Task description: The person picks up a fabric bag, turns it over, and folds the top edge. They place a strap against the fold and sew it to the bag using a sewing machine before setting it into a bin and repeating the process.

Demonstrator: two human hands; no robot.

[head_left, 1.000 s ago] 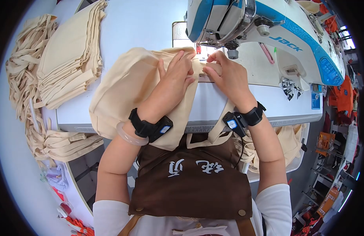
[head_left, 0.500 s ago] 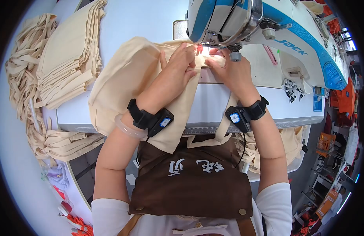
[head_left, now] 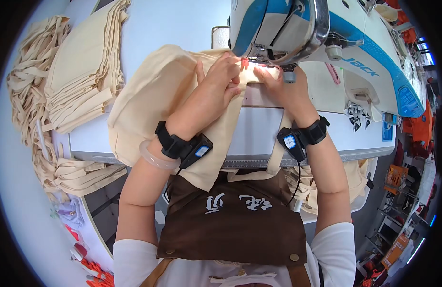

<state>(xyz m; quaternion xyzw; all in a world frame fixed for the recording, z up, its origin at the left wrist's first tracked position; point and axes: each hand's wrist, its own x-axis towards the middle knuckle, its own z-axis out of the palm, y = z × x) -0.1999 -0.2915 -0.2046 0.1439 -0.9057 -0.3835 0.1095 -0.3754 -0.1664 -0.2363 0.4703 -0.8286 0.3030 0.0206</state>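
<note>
Together, the left hand (head_left: 213, 88) and right hand (head_left: 285, 88) lay on the cream canvas bag (head_left: 154, 103) at the sewing machine (head_left: 321, 33), fingers pressed flat, seemingly to hold the seam steady under the needle. Spare bags (head_left: 84, 67) sat stacked far left on the counter (head_left: 178, 24), within reach.

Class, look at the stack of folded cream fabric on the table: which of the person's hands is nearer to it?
Left. The left hand presses the cream bag beside the needle, on the side of the folded stack. The right hand lies farther away, under the sewing machine.
</note>
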